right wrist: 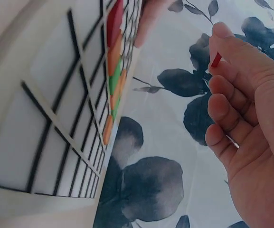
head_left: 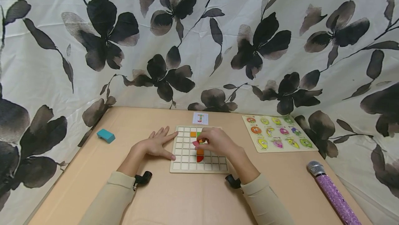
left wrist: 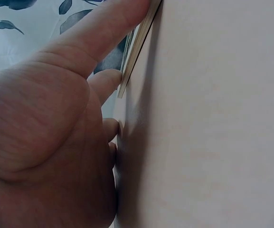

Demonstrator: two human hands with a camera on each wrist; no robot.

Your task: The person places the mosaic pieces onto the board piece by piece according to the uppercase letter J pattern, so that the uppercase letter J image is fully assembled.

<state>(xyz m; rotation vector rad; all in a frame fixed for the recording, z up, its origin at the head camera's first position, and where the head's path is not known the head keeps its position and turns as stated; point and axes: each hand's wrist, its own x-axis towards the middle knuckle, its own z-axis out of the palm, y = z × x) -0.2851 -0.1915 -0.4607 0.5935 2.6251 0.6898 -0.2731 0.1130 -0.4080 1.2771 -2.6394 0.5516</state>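
A white grid board [head_left: 183, 166] with a pale wooden frame lies flat on the table. My left hand [head_left: 154, 144] rests beside it with fingers spread, its thumb and index fingertips at the board's left edge. Over the middle of the grid, my right hand [head_left: 219, 142] pinches a small red tile [right wrist: 216, 60] between thumb and index finger. Several coloured tiles sit in the grid: an orange tile [head_left: 193, 134] near the top, a red rounded tile [head_left: 200, 158] lower down, and green and orange ones partly hidden by my right hand in the head view.
Behind the board lies a small card [head_left: 200, 118] printed with a coloured grid pattern. A fruit picture sheet [head_left: 277, 133] is at the right, with a purple glittery microphone [head_left: 335, 195] nearer me. A blue block [head_left: 106, 136] sits at the left. A floral cloth [head_left: 212, 62] hangs behind the table.
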